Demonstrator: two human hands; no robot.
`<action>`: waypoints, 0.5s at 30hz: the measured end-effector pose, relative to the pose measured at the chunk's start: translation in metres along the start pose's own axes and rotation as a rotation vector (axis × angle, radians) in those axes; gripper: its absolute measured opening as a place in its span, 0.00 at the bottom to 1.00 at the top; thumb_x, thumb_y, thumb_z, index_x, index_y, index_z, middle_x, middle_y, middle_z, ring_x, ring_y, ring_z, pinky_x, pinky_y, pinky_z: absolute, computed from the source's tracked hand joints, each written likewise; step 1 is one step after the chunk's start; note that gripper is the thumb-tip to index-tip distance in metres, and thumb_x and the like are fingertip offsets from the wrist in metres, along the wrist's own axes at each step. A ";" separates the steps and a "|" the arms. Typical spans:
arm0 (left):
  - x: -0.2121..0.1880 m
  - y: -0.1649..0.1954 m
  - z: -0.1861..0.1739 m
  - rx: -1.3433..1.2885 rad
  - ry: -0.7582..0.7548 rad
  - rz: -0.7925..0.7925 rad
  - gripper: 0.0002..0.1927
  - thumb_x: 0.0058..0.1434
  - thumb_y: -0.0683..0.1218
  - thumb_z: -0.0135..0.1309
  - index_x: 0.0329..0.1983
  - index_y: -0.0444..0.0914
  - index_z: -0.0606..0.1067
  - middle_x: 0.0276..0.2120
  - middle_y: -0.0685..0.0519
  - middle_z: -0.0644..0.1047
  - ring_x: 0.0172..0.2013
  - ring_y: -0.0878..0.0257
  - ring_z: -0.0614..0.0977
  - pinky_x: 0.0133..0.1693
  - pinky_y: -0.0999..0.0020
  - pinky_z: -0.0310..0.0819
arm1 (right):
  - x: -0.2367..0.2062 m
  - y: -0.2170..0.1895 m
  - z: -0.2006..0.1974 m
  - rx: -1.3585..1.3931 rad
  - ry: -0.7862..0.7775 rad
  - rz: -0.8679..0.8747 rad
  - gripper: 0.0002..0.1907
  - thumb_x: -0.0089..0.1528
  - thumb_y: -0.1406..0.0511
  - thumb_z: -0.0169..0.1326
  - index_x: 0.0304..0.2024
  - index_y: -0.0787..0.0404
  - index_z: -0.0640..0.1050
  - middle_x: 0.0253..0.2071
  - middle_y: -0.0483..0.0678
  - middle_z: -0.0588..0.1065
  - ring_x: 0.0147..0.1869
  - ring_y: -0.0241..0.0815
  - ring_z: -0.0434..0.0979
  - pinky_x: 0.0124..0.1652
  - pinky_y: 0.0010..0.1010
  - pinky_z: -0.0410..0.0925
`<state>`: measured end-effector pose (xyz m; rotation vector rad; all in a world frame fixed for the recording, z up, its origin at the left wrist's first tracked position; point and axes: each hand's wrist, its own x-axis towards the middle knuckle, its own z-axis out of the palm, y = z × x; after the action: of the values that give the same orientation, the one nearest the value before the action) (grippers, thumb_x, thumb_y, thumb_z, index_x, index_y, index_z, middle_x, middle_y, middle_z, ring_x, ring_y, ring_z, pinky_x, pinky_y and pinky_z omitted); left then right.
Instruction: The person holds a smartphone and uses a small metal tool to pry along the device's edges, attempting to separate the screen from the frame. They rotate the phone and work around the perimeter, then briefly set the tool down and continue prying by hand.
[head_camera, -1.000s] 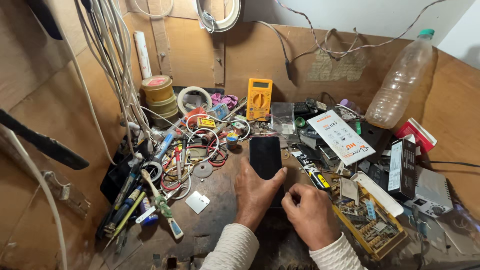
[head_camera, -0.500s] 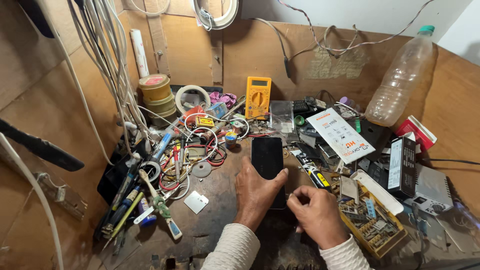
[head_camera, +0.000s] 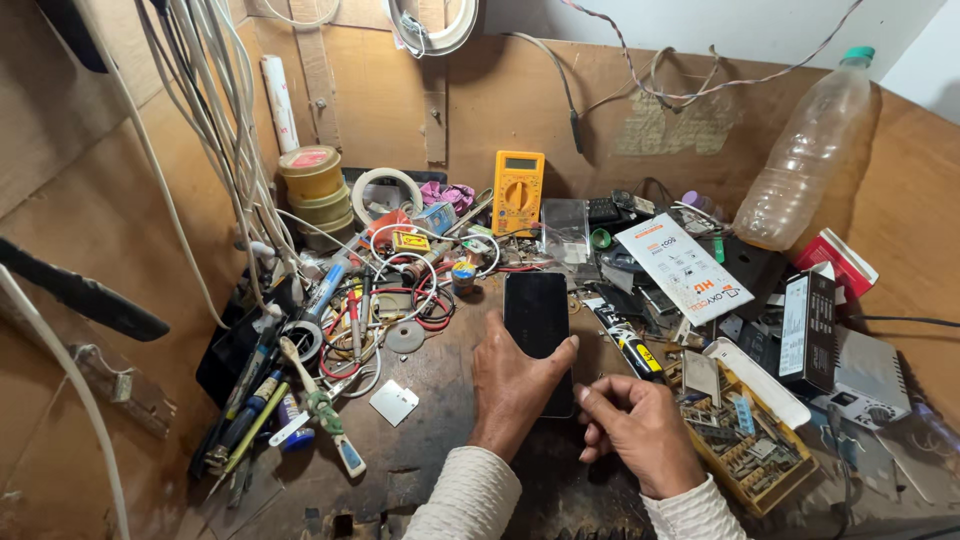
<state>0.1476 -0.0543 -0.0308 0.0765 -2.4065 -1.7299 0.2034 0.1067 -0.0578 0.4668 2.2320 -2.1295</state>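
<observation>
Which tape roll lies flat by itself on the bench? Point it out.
The white tape roll left of the yellow multimeter. It lies flat and alone on the workbench, while the yellowish rolls beside it are stacked on each other.

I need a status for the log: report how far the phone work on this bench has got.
Done: the black phone lies flat on the workbench, in one piece, screen dark. In hand: the left hand presses on its lower part, and the right hand works at its bottom edge, fingers curled. Left: no opening is visible; the yellow multimeter and the toothbrush lie untouched.
</observation>
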 end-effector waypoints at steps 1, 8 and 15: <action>0.000 0.000 -0.001 -0.005 0.004 -0.004 0.38 0.42 0.59 0.70 0.48 0.31 0.69 0.33 0.36 0.82 0.36 0.43 0.86 0.40 0.52 0.81 | 0.000 0.000 -0.001 -0.006 0.005 0.006 0.10 0.61 0.66 0.60 0.33 0.71 0.81 0.23 0.48 0.75 0.20 0.35 0.73 0.21 0.32 0.73; 0.001 -0.002 -0.005 0.019 0.020 0.017 0.38 0.42 0.59 0.71 0.47 0.30 0.69 0.33 0.36 0.81 0.35 0.43 0.85 0.39 0.51 0.80 | 0.000 0.001 -0.008 0.001 0.001 0.021 0.12 0.61 0.65 0.60 0.34 0.72 0.80 0.24 0.49 0.75 0.20 0.37 0.74 0.21 0.32 0.73; 0.003 -0.004 -0.011 -0.025 -0.024 0.004 0.37 0.42 0.59 0.69 0.47 0.31 0.69 0.33 0.37 0.82 0.35 0.44 0.87 0.39 0.52 0.82 | 0.002 0.001 -0.007 0.034 -0.025 0.059 0.12 0.60 0.65 0.61 0.35 0.72 0.80 0.24 0.49 0.75 0.20 0.38 0.74 0.21 0.33 0.73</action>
<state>0.1468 -0.0661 -0.0306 0.0479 -2.4000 -1.7689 0.2033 0.1143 -0.0588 0.4974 2.1439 -2.1357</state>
